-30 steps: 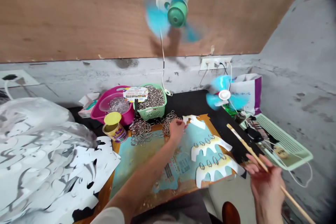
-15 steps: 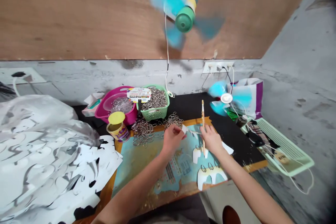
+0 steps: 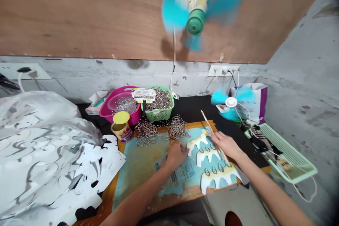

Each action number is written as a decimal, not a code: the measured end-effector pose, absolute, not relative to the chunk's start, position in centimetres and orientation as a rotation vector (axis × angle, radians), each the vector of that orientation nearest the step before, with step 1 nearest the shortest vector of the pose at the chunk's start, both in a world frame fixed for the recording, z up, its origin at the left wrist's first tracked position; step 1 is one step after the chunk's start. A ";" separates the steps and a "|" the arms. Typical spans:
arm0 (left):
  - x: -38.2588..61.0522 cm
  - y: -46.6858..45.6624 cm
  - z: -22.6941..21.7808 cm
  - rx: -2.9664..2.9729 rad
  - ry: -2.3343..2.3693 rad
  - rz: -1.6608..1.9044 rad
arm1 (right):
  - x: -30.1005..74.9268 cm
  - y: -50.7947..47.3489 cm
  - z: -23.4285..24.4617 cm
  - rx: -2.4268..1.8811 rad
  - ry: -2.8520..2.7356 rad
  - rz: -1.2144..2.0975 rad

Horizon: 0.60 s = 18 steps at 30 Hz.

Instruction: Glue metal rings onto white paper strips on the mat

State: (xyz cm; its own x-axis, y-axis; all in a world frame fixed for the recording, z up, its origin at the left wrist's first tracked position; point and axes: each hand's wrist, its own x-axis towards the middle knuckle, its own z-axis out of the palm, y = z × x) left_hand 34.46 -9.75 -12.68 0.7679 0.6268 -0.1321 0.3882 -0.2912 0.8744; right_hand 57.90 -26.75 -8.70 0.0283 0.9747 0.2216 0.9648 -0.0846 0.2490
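A slim paintbrush slants across my right hand, its fingers closed around the handle. Under and beside that hand lie white cut-out pieces in rows on the blue work sheet: the upper piece bears a yellowish strip and no visible rings. Metal rings stand along the edges of the middle piece and the lower piece. My left hand hovers over the sheet left of the upper piece, fingers bent and apart, with nothing visible in them. Just beyond it is a pile of metal rings.
Behind stand a pink basket, a green basket of rings and an open can. White cut-outs heap at left beside a plastic bag. Two fans spin, one overhead, one at the right. A green tray sits far right.
The white piece between my hands now lies on the sheet in the upper row. My left hand has drawn back toward me, and the brush has tilted from upright to slanting.
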 end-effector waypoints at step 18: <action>42.4 -1.1 -11.1 2.469 0.439 0.266 | 54.1 -42.3 -8.9 3.106 1.688 1.341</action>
